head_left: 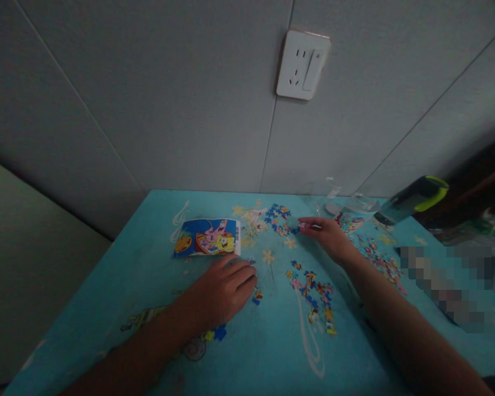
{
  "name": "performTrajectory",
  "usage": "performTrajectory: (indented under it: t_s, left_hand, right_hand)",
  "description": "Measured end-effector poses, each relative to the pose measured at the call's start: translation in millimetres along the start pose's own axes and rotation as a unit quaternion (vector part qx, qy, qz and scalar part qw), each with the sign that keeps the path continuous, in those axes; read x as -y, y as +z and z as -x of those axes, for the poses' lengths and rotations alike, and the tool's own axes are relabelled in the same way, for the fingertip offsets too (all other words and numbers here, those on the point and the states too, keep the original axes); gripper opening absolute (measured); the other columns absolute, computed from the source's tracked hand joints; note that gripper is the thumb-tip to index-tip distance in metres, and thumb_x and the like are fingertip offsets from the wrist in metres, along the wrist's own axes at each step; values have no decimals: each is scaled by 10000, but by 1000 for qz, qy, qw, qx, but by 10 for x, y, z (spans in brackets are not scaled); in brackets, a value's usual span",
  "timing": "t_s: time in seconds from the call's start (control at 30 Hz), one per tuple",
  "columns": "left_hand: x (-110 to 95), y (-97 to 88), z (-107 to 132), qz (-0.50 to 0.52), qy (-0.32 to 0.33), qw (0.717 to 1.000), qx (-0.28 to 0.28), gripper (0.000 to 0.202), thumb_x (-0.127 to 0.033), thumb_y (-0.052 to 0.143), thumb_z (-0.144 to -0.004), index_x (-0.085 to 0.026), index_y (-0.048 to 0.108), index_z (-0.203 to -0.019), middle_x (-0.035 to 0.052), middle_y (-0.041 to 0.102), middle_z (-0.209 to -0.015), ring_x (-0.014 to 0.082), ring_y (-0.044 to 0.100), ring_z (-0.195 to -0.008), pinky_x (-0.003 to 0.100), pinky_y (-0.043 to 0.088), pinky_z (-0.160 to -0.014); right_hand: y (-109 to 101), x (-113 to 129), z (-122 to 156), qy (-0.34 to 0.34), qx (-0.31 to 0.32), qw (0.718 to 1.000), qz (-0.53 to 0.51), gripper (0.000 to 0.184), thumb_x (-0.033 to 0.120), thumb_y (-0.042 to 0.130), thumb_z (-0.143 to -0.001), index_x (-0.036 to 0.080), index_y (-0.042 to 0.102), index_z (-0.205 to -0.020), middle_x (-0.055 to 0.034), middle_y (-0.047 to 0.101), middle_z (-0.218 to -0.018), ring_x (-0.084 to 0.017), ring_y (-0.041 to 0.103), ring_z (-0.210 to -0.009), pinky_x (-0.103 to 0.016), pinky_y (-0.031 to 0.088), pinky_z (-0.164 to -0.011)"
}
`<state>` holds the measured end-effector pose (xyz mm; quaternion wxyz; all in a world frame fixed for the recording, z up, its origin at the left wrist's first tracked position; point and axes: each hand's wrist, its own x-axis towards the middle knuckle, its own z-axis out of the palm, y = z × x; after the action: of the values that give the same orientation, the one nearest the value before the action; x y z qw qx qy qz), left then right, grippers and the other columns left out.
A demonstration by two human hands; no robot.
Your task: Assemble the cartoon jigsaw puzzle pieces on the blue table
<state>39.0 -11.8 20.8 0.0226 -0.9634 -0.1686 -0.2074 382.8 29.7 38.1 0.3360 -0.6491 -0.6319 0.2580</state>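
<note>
My right hand (324,234) reaches toward the back of the table, with thumb and fingertips closed on a small jigsaw piece (302,224). Just left of it lies a cluster of blue jigsaw pieces (278,217). My left hand (233,286) rests palm down on the table, fingers loosely bent and a little apart. A few puzzle pieces (257,297) lie beside its fingertips; what is under the palm is hidden. Behind that hand is the picture card (208,236), showing cartoon figures on blue. Between my forearms lies a group of mixed-colour pieces (313,291).
More loose pieces (379,258) are spread right of my right forearm. A patterned container (355,217), clear plastic items (332,201) and a dark bottle with a green edge (412,199) stand at the back right. Some pieces (219,332) lie by my left forearm. A wall bounds the table's back.
</note>
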Motion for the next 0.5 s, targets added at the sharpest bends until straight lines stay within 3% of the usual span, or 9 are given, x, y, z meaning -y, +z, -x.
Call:
performTrajectory:
  t_s: [0.13,0.23,0.3,0.43,0.5]
  left_hand:
    - [-7,-17,-12,7,-5,1000,4,225,-165,495,-1010,-166,659,-1163,94,693,-1155,233,618,-1138,487,424,-1069]
    - [-5,-28,-25,13,-7,1000,8,219,-162,489,-1013,-163,666,-1142,96,695,-1140,226,623,-1114,478,429,-1057]
    - [-1,-40,-33,14,-11,1000,15,218,-162,488,-1014,-159,667,-1139,98,696,-1128,226,627,-1093,474,435,-1042]
    - [11,-63,-36,8,-26,999,23,218,-169,494,-1015,-145,661,-1153,100,693,-1113,235,623,-1081,470,447,-1015]
    - [13,-66,-34,4,-32,999,20,221,-172,495,-1016,-143,659,-1162,103,692,-1113,238,622,-1089,468,449,-1013]
  right_hand:
    - [140,219,268,17,45,990,-130,391,491,755,-808,186,753,-1052,-70,736,-1064,-192,686,-903,-329,543,-838]
    - [321,425,390,44,137,969,-200,372,449,809,-767,198,745,-1034,-48,735,-966,-178,674,-812,-312,548,-747]
    - [455,548,431,20,175,969,-175,337,406,788,-794,201,749,-1058,-24,711,-859,-166,649,-750,-291,533,-685]
    - [668,702,461,-105,172,978,-55,166,250,711,-846,218,778,-995,-24,699,-869,-158,629,-754,-282,516,-708]
    - [708,731,469,-126,177,976,-15,168,182,689,-845,225,782,-978,-18,711,-855,-157,635,-735,-281,512,-701]
